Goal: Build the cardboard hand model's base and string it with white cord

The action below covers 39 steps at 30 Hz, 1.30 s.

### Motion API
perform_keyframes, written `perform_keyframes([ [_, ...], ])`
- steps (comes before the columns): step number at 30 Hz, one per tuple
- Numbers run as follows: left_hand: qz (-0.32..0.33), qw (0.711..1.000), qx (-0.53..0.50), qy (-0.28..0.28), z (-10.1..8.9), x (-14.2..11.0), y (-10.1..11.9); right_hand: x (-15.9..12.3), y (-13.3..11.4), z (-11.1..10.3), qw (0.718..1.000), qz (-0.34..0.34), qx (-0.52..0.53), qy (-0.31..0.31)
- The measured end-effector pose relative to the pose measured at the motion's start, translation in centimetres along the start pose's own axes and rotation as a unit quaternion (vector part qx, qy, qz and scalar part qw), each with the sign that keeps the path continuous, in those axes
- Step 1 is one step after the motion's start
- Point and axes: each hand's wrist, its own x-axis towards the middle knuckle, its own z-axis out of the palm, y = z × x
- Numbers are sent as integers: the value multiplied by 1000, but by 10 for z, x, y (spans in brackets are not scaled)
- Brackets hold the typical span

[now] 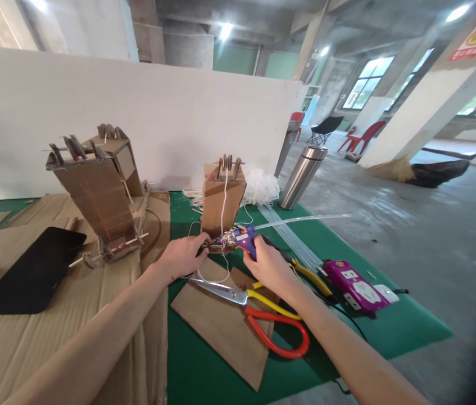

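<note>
My right hand (265, 263) is wrapped round a blue hot glue gun (244, 239), with a clear glue stick (305, 221) jutting from its back. The gun's nozzle points left at the foot of a small cardboard tower (216, 208). My left hand (185, 254) is closed at that foot, its fingertips on a small dark piece that I cannot make out. White string (224, 205) runs down the tower's front from cardboard discs (228, 164) on top and loops onto the table. Scissors (238, 298) with red and yellow handles lie open on a cardboard sheet (221, 320) just below.
Pliers (311, 277), a purple power strip (358, 287), glue sticks (292, 241) and a steel flask (304, 177) lie or stand to the right. Larger cardboard structures (98, 197) and a black flat panel (31, 270) are on the left. A white partition (136, 112) rises behind.
</note>
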Motion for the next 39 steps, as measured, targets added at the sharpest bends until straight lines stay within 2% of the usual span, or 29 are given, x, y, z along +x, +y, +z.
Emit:
perform_keyframes([
  [20,-4,1000,-5,-3,-1,-1,0,2,3,4,1000,-9,2,11],
  [30,-10,1000,-13,-16,-3,0,2,3,2,4,1000,7,-1,9],
  [39,-27,999,-21,-3,-2,-2,3,3,2,4,1000,5,0,18],
])
